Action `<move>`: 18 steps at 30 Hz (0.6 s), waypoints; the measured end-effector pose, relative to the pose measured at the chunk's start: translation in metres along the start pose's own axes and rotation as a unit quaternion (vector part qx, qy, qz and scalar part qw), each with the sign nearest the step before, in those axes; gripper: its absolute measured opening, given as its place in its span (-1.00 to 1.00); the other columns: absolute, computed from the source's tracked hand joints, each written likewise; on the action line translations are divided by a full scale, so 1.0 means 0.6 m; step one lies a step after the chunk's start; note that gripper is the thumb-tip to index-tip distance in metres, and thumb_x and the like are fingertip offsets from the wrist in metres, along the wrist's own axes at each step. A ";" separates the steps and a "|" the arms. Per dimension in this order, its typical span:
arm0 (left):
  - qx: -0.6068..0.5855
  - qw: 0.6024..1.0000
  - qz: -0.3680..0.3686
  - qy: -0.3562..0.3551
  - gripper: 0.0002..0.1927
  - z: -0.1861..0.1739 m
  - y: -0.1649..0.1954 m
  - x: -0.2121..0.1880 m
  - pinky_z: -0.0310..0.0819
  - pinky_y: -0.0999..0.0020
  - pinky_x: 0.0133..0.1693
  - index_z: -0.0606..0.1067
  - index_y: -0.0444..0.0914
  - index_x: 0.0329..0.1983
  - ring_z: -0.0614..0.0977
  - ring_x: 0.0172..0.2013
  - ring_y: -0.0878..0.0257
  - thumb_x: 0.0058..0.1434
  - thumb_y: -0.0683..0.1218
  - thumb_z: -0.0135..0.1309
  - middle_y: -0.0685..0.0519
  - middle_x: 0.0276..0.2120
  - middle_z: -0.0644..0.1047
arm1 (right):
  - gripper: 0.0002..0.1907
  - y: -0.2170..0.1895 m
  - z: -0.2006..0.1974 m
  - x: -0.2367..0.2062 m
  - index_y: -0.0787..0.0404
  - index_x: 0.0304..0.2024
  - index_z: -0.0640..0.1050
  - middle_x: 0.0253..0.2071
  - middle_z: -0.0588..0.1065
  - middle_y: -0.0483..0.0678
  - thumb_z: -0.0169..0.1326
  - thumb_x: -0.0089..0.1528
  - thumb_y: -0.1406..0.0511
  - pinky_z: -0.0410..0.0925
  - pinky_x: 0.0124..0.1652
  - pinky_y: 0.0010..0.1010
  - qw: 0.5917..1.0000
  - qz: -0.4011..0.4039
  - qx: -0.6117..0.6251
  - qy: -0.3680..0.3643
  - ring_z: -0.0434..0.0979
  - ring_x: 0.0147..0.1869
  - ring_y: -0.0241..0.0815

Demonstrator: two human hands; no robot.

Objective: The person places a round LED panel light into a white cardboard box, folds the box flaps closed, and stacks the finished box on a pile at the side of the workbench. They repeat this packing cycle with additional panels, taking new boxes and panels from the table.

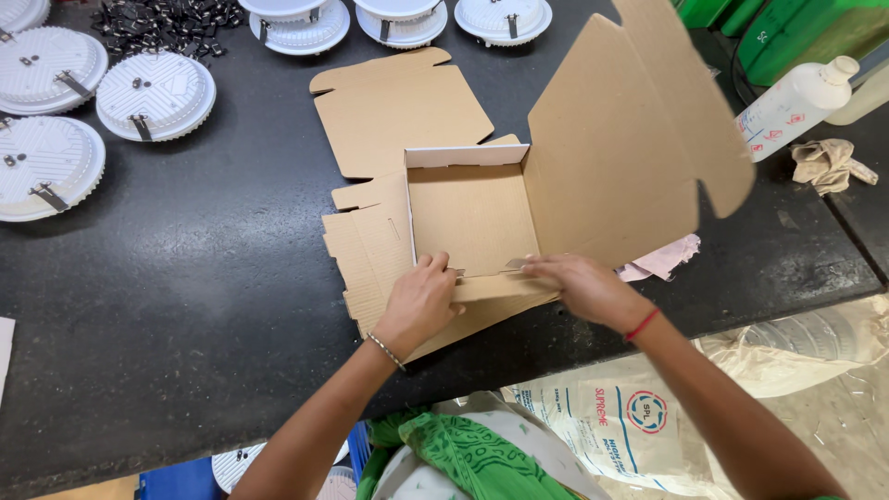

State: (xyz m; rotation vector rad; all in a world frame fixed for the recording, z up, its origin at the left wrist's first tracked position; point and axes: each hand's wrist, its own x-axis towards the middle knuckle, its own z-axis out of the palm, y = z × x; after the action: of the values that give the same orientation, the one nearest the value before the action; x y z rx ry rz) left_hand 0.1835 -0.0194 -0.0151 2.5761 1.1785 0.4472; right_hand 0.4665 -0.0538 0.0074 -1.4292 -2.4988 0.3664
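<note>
- I am looking down at a brown cardboard box (472, 218) that is sitting half folded on the black table (204, 278), right in front of both hands.
- The box is plain brown, with a flat square floor, one thin white-edged wall standing at the far side, and a big lid flap (620, 139) standing up past the right hand.
- My left hand (419, 301) is pressing down on the near flap of the box, with the fingers bent over its edge.
- My right hand (579, 282) is pinching the same near flap from the other side, fingers closed on the card.
- I am counting one box being folded and one more flat cardboard sheet (398, 111) lying just past it.
- Far to the left of my left hand I am seeing four round white lamp covers (156, 95), and three more at the far edge.
- A pile of small black clips (167, 23) is lying beyond them.
- To the right of my right hand one white squeeze bottle (796, 102) is leaning, with one crumpled rag (829, 165) beside it.
- One pink cloth (662, 259) is peeking out from under the box, close to my right hand.
</note>
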 end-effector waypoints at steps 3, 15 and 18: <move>-0.003 1.000 -0.003 0.014 -0.64 0.004 0.004 -0.002 0.52 0.13 -0.13 0.61 -0.36 -0.31 0.53 -0.03 -0.03 -0.12 -0.05 0.35 -0.08 -0.15 0.49 | -0.29 0.002 -0.006 -0.001 0.15 0.09 0.58 0.18 0.53 0.04 -0.11 -0.06 0.68 0.34 0.12 -0.17 0.999 0.029 0.020 -0.038 0.50 0.19 0.05; -0.074 0.963 -0.077 -0.247 -0.40 0.027 -0.119 0.162 0.53 0.14 0.01 0.57 -0.36 0.01 0.65 -0.05 -0.07 0.07 0.15 0.36 -0.22 -0.09 0.62 | -0.44 0.069 0.032 0.153 0.12 0.10 0.58 -0.07 0.59 0.15 -0.03 0.07 0.56 0.43 -0.02 -0.11 0.965 0.174 -0.056 -0.189 0.59 0.06 0.15; -0.085 0.925 -0.120 -0.350 -0.36 0.034 -0.143 0.210 0.56 0.10 -0.01 0.63 -0.39 -0.01 0.70 -0.06 -0.04 0.01 0.17 0.36 -0.19 -0.09 0.68 | -0.39 0.099 0.040 0.200 0.17 0.14 0.52 0.01 0.57 0.14 0.09 0.01 0.55 0.43 0.02 -0.14 0.952 0.158 -0.021 -0.261 0.57 0.12 0.13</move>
State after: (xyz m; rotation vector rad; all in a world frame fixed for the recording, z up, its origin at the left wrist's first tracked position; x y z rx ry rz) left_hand 0.2112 0.1289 -0.0447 2.1029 1.0862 -0.3868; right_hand 0.4477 0.0768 -0.0249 -1.9705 -2.6626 0.8545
